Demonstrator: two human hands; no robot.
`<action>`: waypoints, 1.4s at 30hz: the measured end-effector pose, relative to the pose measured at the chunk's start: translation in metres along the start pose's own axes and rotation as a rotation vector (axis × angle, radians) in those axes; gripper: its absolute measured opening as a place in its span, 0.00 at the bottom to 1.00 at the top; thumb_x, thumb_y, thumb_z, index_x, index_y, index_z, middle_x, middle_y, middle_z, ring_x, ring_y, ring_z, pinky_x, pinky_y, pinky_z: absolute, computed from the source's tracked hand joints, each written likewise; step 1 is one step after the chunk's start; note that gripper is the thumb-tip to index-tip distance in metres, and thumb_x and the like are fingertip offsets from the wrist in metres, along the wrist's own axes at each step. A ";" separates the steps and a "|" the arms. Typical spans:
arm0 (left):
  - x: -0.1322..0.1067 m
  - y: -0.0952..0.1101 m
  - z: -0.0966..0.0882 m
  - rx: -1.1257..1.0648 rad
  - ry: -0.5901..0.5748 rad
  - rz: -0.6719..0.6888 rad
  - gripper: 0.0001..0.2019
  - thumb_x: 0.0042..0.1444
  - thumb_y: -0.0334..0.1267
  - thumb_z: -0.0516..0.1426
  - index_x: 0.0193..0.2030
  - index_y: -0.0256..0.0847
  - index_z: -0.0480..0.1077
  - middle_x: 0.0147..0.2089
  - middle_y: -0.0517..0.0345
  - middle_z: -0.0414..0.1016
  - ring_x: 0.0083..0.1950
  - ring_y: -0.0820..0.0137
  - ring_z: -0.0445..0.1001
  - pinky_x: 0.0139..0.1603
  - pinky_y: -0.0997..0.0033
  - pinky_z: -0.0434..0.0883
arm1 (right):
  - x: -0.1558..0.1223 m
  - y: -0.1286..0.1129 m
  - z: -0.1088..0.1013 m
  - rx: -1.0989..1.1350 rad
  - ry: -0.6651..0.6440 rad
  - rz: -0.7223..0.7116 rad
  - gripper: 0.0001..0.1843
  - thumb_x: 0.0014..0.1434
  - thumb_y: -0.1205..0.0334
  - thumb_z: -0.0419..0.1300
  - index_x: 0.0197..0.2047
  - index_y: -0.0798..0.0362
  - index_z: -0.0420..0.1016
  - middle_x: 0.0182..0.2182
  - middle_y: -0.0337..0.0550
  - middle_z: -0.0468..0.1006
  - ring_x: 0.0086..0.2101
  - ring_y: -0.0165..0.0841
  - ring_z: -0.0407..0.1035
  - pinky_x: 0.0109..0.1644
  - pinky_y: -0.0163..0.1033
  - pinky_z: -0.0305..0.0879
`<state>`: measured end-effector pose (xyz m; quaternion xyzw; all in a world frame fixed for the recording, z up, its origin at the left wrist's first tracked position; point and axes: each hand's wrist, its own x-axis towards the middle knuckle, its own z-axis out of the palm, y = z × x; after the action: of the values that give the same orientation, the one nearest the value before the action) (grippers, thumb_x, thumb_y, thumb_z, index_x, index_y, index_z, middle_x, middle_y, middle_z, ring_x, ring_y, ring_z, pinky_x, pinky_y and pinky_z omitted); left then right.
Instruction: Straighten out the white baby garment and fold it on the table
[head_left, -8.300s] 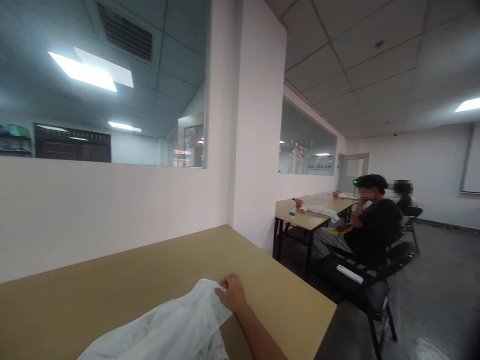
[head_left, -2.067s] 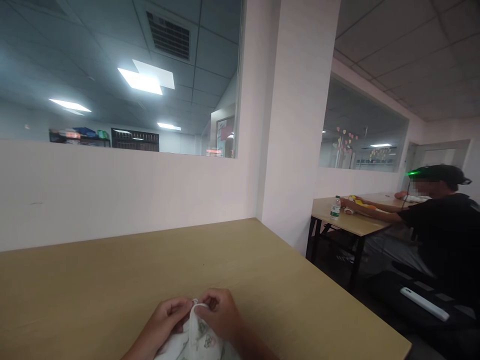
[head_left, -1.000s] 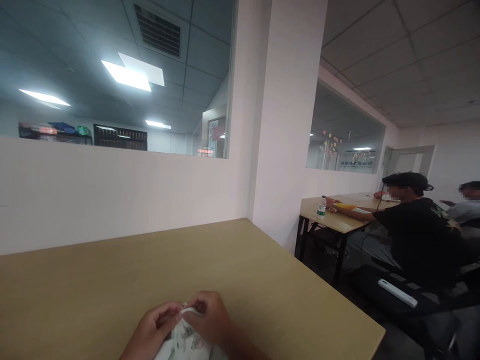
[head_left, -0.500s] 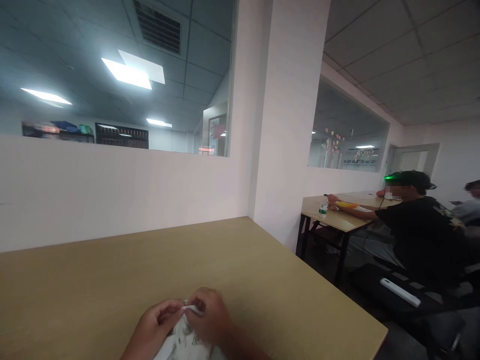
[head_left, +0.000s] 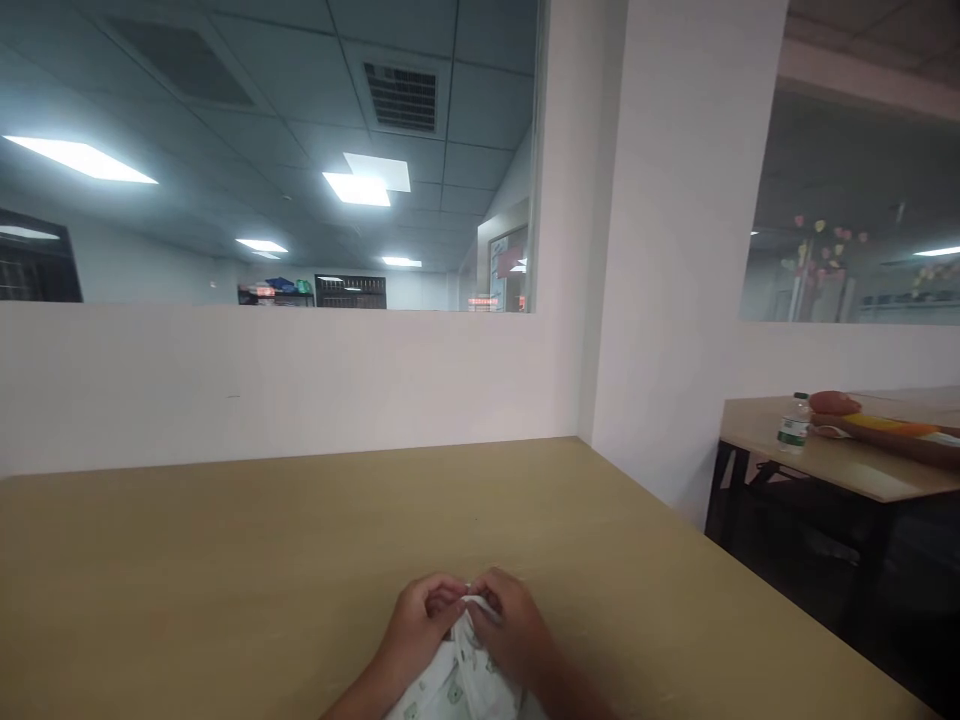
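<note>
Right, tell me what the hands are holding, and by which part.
Both the left hand and the right hand pinch the top edge of a white patterned cloth, bunched between the fingertips.

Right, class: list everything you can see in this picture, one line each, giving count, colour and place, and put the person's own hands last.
white cloth: one, white with small greenish prints, at the near table edge, pinched at its top by both hands
table: one, tan, in front of the person
second table: one, tan with dark legs, far right
water bottle: one, clear with a green label, on the second table
wall: one, white, behind the table
left hand: one, gripping the cloth
right hand: one, gripping the cloth
</note>
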<state>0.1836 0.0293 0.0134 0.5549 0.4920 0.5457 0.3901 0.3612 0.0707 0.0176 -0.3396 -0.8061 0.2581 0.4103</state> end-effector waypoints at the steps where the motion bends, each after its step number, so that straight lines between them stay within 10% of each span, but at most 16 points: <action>1: -0.001 0.001 0.000 0.001 0.001 0.012 0.28 0.48 0.60 0.67 0.42 0.33 0.77 0.39 0.46 0.79 0.40 0.64 0.75 0.42 0.69 0.69 | 0.000 -0.001 -0.001 0.014 -0.012 -0.006 0.05 0.58 0.66 0.60 0.38 0.54 0.77 0.34 0.41 0.77 0.36 0.33 0.69 0.43 0.36 0.58; 18: -0.009 0.016 0.004 0.107 0.048 0.000 0.20 0.53 0.54 0.64 0.34 0.34 0.78 0.32 0.50 0.76 0.33 0.66 0.69 0.36 0.69 0.64 | 0.003 -0.015 -0.010 0.216 -0.052 0.140 0.11 0.57 0.57 0.59 0.33 0.56 0.77 0.28 0.42 0.75 0.30 0.33 0.66 0.35 0.36 0.59; 33: -0.008 0.018 0.000 -0.209 -0.062 -0.123 0.32 0.41 0.64 0.69 0.38 0.35 0.75 0.30 0.57 0.68 0.32 0.71 0.64 0.32 0.74 0.60 | 0.011 -0.011 -0.015 0.543 -0.133 0.252 0.18 0.52 0.48 0.66 0.33 0.56 0.81 0.32 0.47 0.80 0.35 0.37 0.72 0.41 0.40 0.68; 42: -0.011 0.019 -0.001 -0.262 -0.028 -0.170 0.29 0.40 0.59 0.72 0.36 0.33 0.76 0.33 0.52 0.74 0.33 0.71 0.67 0.33 0.75 0.65 | 0.003 -0.023 -0.010 0.224 0.095 0.122 0.09 0.56 0.58 0.61 0.36 0.54 0.79 0.33 0.45 0.77 0.33 0.34 0.69 0.38 0.37 0.64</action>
<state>0.1862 0.0145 0.0297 0.4632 0.4564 0.5625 0.5106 0.3600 0.0597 0.0407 -0.3518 -0.7297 0.3544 0.4671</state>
